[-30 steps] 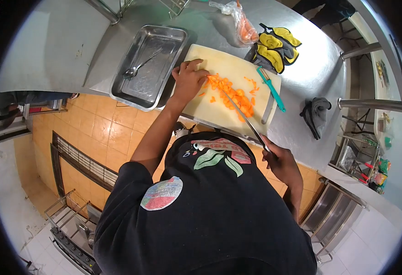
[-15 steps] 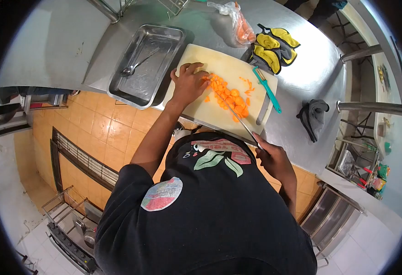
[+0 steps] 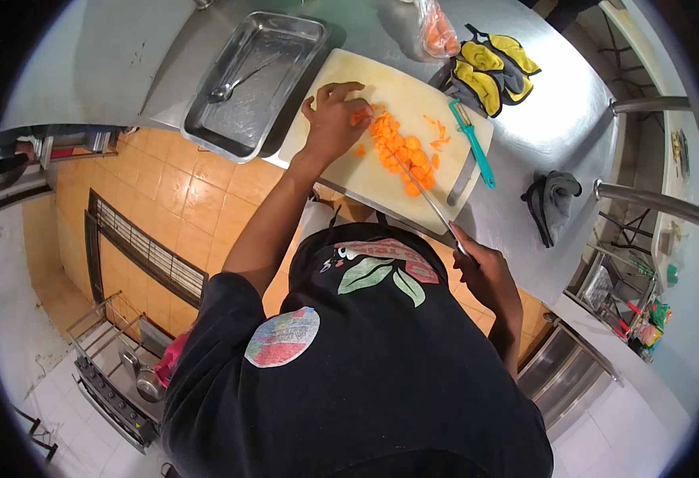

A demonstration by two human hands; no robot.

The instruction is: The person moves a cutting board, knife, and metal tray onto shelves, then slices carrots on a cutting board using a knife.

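Note:
My left hand [image 3: 335, 121] rests on the cream cutting board [image 3: 341, 72] with its fingers curled over a piece of carrot [image 3: 360, 117], mostly hidden by the fingers. Sliced carrot rounds [image 3: 401, 151] lie heaped to its right. In my right hand [image 3: 485, 269], at the board's near edge, is the handle of a knife [image 3: 430, 201]. Its blade reaches diagonally up to the slices, and the tip is among them. A teal peeler [image 3: 475, 149] lies along the board's right side, near a few thin carrot scraps [image 3: 438, 131].
A metal tray [image 3: 242, 131] holding a spoon [image 3: 220, 93] stands left of the board. Behind are a bag of carrots [image 3: 438, 36] and yellow-and-grey cloth items [image 3: 493, 68]. A grey cloth [image 3: 555, 203] lies on the steel table [image 3: 509, 223]. Another person's hand [image 3: 25, 149] shows far left.
The view has shifted, so the board and tray sit higher in it. Both hands keep their holds on carrot and knife. Something pink now shows by the stove at lower left.

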